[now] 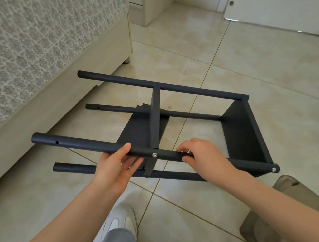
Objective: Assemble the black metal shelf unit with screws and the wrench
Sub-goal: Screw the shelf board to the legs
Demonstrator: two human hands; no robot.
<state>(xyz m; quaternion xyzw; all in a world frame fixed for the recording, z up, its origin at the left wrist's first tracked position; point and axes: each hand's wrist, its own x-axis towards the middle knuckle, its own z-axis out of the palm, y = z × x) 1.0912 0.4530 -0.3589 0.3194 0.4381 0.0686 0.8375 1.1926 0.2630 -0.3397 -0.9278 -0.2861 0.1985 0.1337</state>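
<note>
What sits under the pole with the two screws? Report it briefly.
Below the pole runs a lower pole over floor tiles. The left hand reaches beneath, hiding part of that lower pole and a corner of the middle shelf.

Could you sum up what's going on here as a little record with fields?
Item: black metal shelf unit, on its side on tiled floor
Left hand: thumb on near top pole, fingers beneath it
Right hand: grips the same pole
Screws: middle screw and end screw in that pole
Empty hole: near its left end
Wrench: not in view
</note>
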